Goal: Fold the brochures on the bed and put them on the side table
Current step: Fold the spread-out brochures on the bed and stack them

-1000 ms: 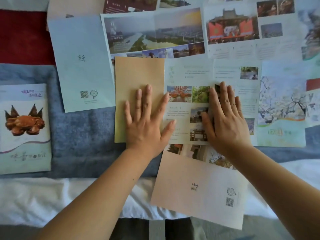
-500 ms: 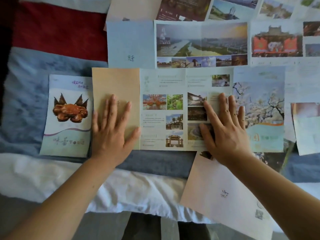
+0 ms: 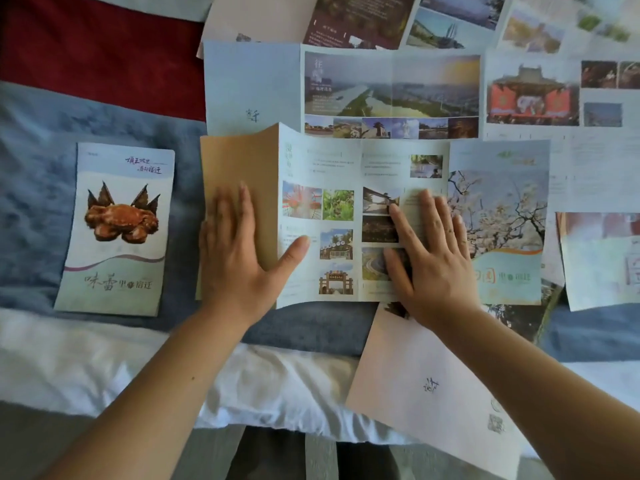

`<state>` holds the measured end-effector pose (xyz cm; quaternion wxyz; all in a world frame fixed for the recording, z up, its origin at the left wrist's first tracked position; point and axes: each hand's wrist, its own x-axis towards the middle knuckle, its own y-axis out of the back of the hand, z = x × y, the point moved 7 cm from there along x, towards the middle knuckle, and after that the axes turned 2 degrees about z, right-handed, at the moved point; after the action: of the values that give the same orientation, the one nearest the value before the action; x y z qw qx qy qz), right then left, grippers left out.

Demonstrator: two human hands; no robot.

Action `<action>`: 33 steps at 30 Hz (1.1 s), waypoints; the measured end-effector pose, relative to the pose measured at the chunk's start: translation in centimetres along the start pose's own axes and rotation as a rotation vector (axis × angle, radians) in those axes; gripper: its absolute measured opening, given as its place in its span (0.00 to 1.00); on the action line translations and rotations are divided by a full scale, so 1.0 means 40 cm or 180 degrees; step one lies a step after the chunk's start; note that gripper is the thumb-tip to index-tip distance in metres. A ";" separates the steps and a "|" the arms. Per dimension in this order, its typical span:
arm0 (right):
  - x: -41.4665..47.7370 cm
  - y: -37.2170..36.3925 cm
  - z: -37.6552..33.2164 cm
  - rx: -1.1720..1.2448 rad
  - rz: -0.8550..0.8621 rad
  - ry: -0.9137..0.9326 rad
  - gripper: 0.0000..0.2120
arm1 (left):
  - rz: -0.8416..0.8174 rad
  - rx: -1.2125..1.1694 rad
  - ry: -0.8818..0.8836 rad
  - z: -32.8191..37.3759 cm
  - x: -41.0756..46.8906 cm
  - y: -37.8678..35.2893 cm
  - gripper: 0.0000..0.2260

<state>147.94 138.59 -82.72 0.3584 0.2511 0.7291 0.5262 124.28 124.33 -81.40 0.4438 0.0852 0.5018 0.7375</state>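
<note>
Right, the open brochure (image 3: 318,220) lies across the middle of the frame on the bed (image 3: 277,386), four panels wide, and I have both hands on it. My left hand (image 3: 239,251) rests flat on the tan end panel (image 3: 239,161), fingers straight and slightly spread, with the thumb reaching over the crease onto the photo panels. My right hand (image 3: 429,258) presses flat further right, fingers spread, straddling the line between the last photo panel and the blossom cover panel (image 3: 502,202). Neither hand pinches anything. The crease beside the tan panel stands up a little at its upper end; the lower edge of the sheet looks flat.

The edges are crowded. The upper edge touches or overlaps a blue brochure (image 3: 346,88) spread out above it. The lower right corner lies over a pale pink brochure (image 3: 415,375) that hangs past the white edge of the bed at the lower right. More open sheets overlap the right side, one (image 3: 602,261) at the right edge of the frame.

Left of the tan panel, a narrow strip of blue blanket (image 3: 45,188) separates it from a folded brochure with a crab picture (image 3: 114,230), which lies apart from everything. Bare blanket also shows below the brochure at lower centre and at the far left, under a red cloth (image 3: 97,46) in the upper left.
</note>
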 end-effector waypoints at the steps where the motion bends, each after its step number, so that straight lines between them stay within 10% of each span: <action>1: 0.000 0.002 0.001 0.0014 -0.0021 0.0002 0.31 | -0.0045 -0.0096 -0.0040 0.023 -0.004 -0.005 0.50; 14: -0.048 0.073 0.192 -0.0150 -0.0105 -0.0760 0.36 | -0.0042 0.0135 0.0025 0.266 -0.014 -0.111 0.36; 33: -0.088 0.017 0.284 0.0481 0.0508 -0.0281 0.29 | -0.0142 0.1402 -0.0894 0.430 -0.072 -0.359 0.37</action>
<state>159.04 142.84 -83.29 0.3273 0.3576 0.7279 0.4850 143.97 135.11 -83.90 0.4961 0.2702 0.5855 0.5814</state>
